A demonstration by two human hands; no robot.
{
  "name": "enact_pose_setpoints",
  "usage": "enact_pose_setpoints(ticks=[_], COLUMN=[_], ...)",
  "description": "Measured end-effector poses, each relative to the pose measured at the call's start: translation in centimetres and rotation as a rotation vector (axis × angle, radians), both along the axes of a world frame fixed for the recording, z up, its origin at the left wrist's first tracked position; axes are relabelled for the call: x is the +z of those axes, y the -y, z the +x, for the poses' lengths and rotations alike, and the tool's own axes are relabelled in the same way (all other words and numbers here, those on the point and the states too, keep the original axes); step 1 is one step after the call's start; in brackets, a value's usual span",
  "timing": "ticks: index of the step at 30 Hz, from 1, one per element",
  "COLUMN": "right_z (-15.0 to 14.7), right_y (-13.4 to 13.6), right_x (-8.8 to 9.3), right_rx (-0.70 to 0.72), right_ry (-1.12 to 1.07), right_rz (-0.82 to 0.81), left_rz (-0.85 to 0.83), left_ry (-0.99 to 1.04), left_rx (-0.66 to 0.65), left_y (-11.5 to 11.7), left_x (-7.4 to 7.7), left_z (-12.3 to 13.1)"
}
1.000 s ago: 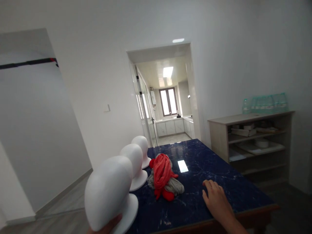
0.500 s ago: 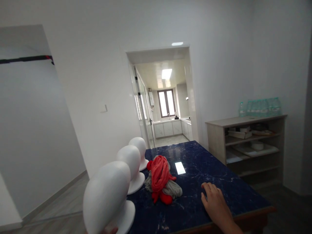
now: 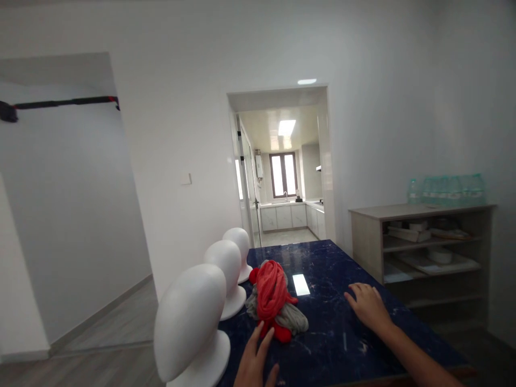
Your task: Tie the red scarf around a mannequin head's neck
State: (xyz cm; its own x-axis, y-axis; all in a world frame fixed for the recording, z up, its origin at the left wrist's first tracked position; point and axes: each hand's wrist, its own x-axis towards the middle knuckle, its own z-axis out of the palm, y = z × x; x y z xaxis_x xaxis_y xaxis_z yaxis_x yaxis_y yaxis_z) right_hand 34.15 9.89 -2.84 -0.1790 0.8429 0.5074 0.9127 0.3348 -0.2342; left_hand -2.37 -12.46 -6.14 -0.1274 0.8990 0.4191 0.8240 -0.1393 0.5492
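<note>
Three white foam mannequin heads stand in a row along the left edge of a dark blue marble table [image 3: 346,344]: a near one [image 3: 189,322], a middle one [image 3: 228,269] and a far one [image 3: 238,250]. A pile of red and grey knitted cloth [image 3: 274,301] lies beside them. My left hand [image 3: 253,363] is open, fingers stretched toward the near edge of the cloth pile, holding nothing. My right hand [image 3: 368,306] rests flat on the tabletop to the right of the pile, fingers apart.
A wooden shelf unit [image 3: 423,247] with trays and papers stands at the right wall, several green-tinted bottles [image 3: 447,188] on top. A doorway [image 3: 282,172] behind the table leads to a kitchen. Grey floor runs along the left.
My left hand has let go of the near mannequin head's base and now reaches toward the cloth pile. My right hand slid slightly forward on the table. The view shifted a little.
</note>
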Motion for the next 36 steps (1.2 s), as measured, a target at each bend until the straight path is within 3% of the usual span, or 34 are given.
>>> enact_pose_setpoints(ticks=[3, 6, 13, 18, 20, 22, 24, 26, 28, 32, 34, 36], right_z=[0.8, 1.1, 1.3, 1.2, 1.2, 1.1, 1.0, 0.9, 0.9, 1.0, 1.0, 1.1], right_y=[-2.1, -2.7, -2.8, -2.5, -2.2, -2.0, -1.9, -1.9, -2.0, -2.4, -2.7, -3.0], right_x=[-1.3, -2.6, -2.9, -2.5, -2.2, -2.1, -1.9, -1.9, -1.9, -2.2, -2.4, -2.7], right_rx=[-0.118, -0.158, -0.148, -0.159, -0.158, -0.162, -0.168, -0.182, -0.193, -0.196, -0.193, -0.187], right_ry=[0.06, 0.048, 0.026, 0.019, 0.023, 0.028, 0.038, 0.05, 0.059, 0.063, 0.061, 0.056], right_rz=[-0.024, -0.068, -0.079, -0.097, -0.092, -0.081, -0.078, -0.09, -0.105, -0.113, -0.114, -0.108], left_rz=[-0.092, -0.165, -0.057, 0.092, 0.19, 0.228, 0.156, 0.06, 0.061, 0.206, 0.222, 0.18], left_ry=[-0.074, -0.1, -0.171, -0.215, -0.218, -0.242, -0.28, -0.301, -0.314, -0.329, -0.307, -0.283], left_rx=[0.036, 0.072, 0.059, 0.176, 0.141, -0.055, -0.326, -0.478, -0.403, -0.072, -0.098, -0.239], left_y=[-5.1, -8.9, -13.6, -13.2, -12.0, -10.7, -9.8, -9.4, -9.7, -10.4, -10.3, -10.0], left_x=[1.8, 3.0, 2.9, 3.7, 4.5, 5.2, 5.7, 5.7, 5.4, 4.8, 4.7, 4.8], left_z=[1.5, 2.6, 0.0, -0.2, 0.6, 1.5, 2.4, 3.0, 3.3, 2.9, 2.6, 2.5])
